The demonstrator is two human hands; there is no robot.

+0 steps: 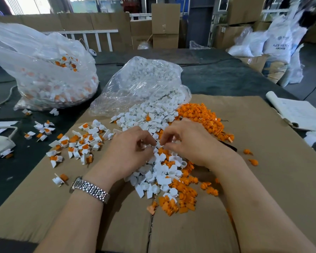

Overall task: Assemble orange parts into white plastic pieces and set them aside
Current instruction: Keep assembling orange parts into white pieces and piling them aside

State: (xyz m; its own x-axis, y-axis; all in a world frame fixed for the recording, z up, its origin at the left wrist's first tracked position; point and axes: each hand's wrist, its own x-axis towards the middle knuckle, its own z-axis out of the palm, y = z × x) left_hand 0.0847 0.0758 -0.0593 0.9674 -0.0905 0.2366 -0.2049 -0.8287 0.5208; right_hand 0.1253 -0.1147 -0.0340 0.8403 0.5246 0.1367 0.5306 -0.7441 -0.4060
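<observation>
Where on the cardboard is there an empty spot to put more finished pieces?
Bare cardboard lies right of the right hand, between the orange parts and the papers, with a few stray orange bits. The near strip between the forearms is bare too. It is crowded in the middle, around the white pieces, and left of the left hand, among the finished pieces.

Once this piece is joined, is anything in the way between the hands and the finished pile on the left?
Nothing visible. The hands, left and right, meet over the white pieces. From there to the finished pile there is only bare cardboard and a few loose finished parts lying flat.
</observation>
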